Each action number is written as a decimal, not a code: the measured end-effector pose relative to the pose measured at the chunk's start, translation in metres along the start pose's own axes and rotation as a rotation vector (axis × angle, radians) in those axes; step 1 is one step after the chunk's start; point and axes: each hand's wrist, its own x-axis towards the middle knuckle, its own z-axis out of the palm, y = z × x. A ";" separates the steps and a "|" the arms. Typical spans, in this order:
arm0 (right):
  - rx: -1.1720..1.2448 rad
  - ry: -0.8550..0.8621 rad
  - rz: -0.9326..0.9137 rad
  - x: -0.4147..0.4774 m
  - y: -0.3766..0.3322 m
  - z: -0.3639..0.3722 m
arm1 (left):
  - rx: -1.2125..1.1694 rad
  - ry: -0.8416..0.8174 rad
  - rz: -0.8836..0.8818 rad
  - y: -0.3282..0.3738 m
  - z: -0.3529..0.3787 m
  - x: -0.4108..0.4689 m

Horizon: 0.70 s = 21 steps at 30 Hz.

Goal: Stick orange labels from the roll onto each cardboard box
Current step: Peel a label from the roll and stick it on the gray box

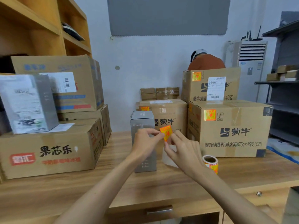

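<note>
Both hands meet in front of the chest over the table [161, 188], clamped on a single orange label [165, 133]. The left hand [145, 141] pinches its left edge between thumb and forefinger. The right hand [182, 152] pinches its lower right corner with curled fingers. The label stands nearly upright between them, printed side facing the camera. A pale strip of backing paper [169, 156] hangs just below the right hand's fingers; whether that hand also grips it I cannot tell.

The label roll [210, 164] stands on end on the table, just right of the right wrist. Behind the hands stands a tall grey box [142, 122], upright. Three cardboard boxes on the right already carry an orange sticker each — the large box [234, 131] near its upper left corner, the upper box [210, 88] stacked on it, and the middle box [168, 110] behind the grey one. On the left, the front box [48, 152] with black characters shows no sticker on its facing side. More cartons are stacked behind it. A person in an orange shirt [205, 62] bends behind the upper box.
</note>
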 end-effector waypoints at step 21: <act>0.852 -0.235 0.562 0.055 -0.030 0.046 | 0.212 0.020 0.076 -0.029 -0.088 0.018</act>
